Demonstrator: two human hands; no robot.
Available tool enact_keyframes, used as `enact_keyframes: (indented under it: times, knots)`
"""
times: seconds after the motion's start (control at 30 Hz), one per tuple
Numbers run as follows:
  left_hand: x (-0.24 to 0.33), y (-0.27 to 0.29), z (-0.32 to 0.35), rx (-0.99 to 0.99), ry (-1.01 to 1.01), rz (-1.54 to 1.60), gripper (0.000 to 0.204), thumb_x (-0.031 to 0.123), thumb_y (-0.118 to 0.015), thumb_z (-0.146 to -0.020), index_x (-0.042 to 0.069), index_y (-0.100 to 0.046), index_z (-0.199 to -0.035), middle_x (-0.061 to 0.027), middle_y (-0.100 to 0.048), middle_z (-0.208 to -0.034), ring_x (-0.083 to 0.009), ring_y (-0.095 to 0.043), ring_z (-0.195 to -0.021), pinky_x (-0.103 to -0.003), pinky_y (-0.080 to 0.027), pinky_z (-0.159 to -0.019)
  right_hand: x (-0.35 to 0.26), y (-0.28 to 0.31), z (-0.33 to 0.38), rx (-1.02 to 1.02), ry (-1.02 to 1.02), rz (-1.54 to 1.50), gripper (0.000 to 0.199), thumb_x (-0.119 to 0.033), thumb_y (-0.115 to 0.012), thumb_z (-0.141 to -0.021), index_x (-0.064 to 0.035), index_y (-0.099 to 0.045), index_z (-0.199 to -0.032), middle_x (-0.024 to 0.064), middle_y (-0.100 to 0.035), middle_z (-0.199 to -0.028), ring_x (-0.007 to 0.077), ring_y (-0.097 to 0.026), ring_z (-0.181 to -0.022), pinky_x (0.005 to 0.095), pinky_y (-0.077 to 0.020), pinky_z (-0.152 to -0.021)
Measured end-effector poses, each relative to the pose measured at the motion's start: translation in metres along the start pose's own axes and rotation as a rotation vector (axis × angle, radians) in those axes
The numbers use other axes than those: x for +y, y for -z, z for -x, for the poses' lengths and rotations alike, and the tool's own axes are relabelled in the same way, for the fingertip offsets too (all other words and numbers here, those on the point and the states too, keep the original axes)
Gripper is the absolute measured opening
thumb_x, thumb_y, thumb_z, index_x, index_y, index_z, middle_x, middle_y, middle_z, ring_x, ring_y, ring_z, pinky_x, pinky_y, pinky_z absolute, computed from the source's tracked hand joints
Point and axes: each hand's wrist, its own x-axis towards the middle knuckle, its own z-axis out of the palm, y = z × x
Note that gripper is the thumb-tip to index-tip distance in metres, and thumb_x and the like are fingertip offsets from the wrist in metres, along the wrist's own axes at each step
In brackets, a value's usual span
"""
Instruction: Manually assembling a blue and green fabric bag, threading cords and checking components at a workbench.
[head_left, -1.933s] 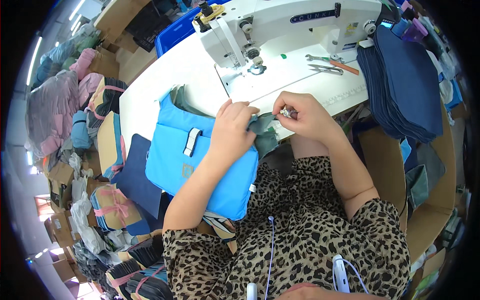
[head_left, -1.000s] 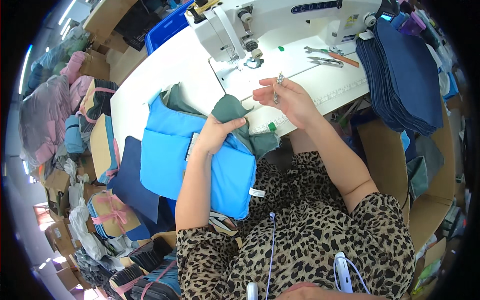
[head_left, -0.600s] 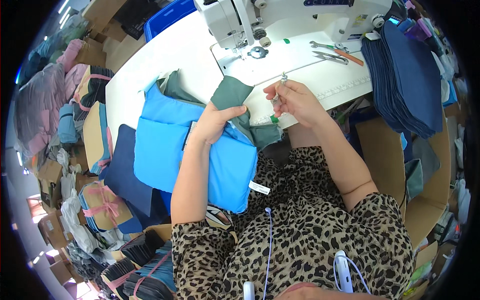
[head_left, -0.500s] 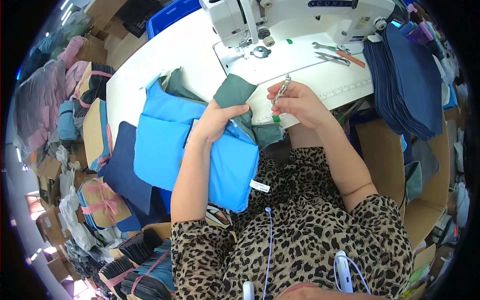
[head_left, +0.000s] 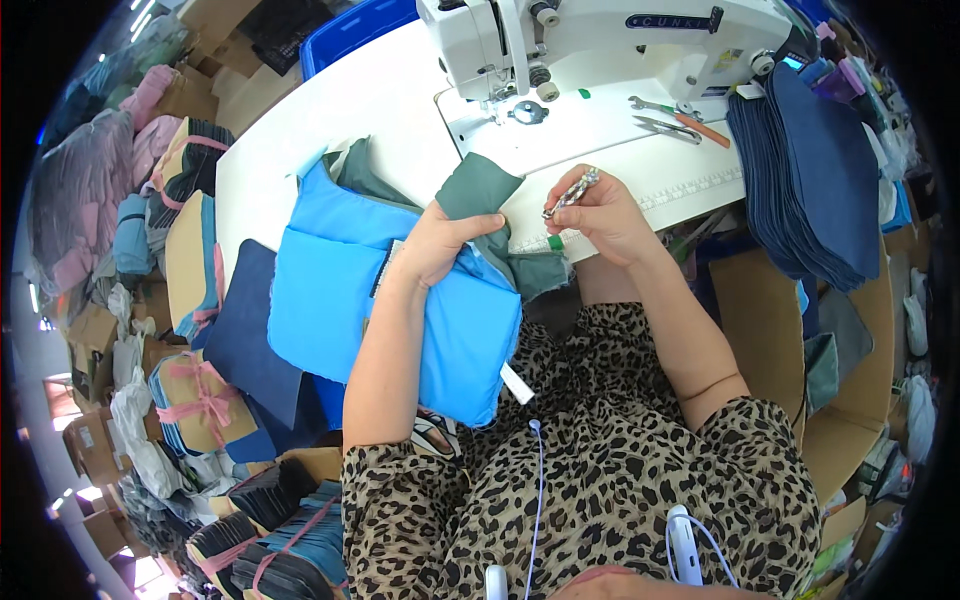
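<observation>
A bright blue bag [head_left: 325, 310] lies across the near edge of the white table [head_left: 320, 115], toward its left end, its lower part over the person's lap. A white label [head_left: 516, 384] sticks out from its lower right side. The left hand [head_left: 440, 245] is closed on the bag's green cloth [head_left: 480, 185], thumb on top, with the forearm crossing the blue part. The right hand [head_left: 605, 215] pinches a small shiny tool [head_left: 577, 190] between thumb and fingers, tilted, near the green cloth but apart from it. What kind of tool it is, I cannot tell.

A ruler strip [head_left: 690, 191] runs along the table's near edge, right of the hands. The sewing machine [head_left: 590, 40] stands along the far edge; snips [head_left: 665, 129], a wrench [head_left: 648, 105] and an orange handle [head_left: 704, 131] lie close together before it. At the right end sits a stack of dark blue panels [head_left: 810, 170], above an open cardboard box [head_left: 755, 330]. A blue bin [head_left: 365, 28] stands beyond the far left edge.
</observation>
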Motion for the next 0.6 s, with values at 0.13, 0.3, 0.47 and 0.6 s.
enact_keyframes:
  times: [0.13,0.3,0.47,0.6]
  knots:
    - [0.001,-0.004,-0.001,0.0,-0.03,-0.007,0.04,0.0,-0.068,-0.074,0.002,-0.056,-0.113,-0.0034,-0.06,-0.107,-0.0131,-0.054,-0.099,-0.027,-0.041,-0.088,0.004,-0.016,-0.008,0.014,0.182,0.236,0.019,0.002,-0.064,-0.078,-0.0018,-0.057,-0.096,0.0086,-0.063,-0.088,0.0141,-0.062,-0.079,0.0252,-0.0513,-0.072]
    - [0.002,-0.005,0.0,-0.024,-0.073,-0.024,0.034,-0.001,-0.065,-0.076,0.001,-0.058,-0.109,-0.0055,-0.063,-0.096,-0.0151,-0.059,-0.091,-0.027,-0.044,-0.083,-0.013,-0.036,-0.012,-0.091,0.292,0.696,0.019,0.002,-0.062,-0.079,-0.0015,-0.058,-0.097,0.0072,-0.064,-0.09,0.0133,-0.061,-0.08,0.0259,-0.0486,-0.074]
    - [0.002,-0.006,0.0,-0.069,-0.034,0.013,0.027,-0.002,-0.066,-0.074,0.001,-0.058,-0.101,-0.0045,-0.062,-0.091,-0.0147,-0.06,-0.086,-0.028,-0.046,-0.078,-0.018,-0.035,-0.04,-0.177,0.234,0.753,0.019,0.002,-0.06,-0.078,-0.0023,-0.059,-0.097,0.0071,-0.065,-0.088,0.0145,-0.063,-0.084,0.027,-0.0487,-0.077]
    - [-0.002,-0.001,-0.002,-0.129,-0.03,0.012,0.024,-0.003,-0.066,-0.074,0.002,-0.058,-0.095,-0.0049,-0.062,-0.089,-0.0144,-0.061,-0.08,-0.028,-0.048,-0.074,-0.03,-0.041,-0.048,-0.287,0.14,0.788,0.019,0.002,-0.06,-0.078,-0.0027,-0.06,-0.097,0.0071,-0.066,-0.087,0.0147,-0.063,-0.085,0.0268,-0.049,-0.077]
